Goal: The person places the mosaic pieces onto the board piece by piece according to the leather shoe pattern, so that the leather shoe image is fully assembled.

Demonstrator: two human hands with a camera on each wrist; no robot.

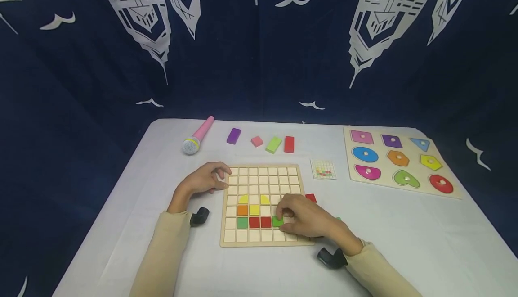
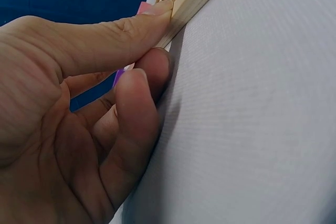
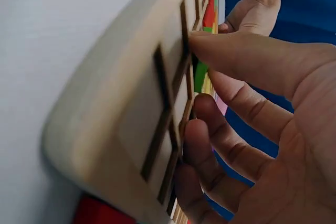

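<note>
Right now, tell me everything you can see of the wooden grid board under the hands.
The wooden grid board is a pale, square tray of small square cells, lying flat on the white table. Most cells hold plain wooden tiles; lower rows hold coloured ones: two yellow half-rounds, an orange and a yellow square, then green, red, red. The left hand touches its left edge at the upper corner. The right hand rests over its lower right part, fingertips on a green tile.

White table: grid board, shape puzzle, pattern card, microphone, four loose blocks.
</note>
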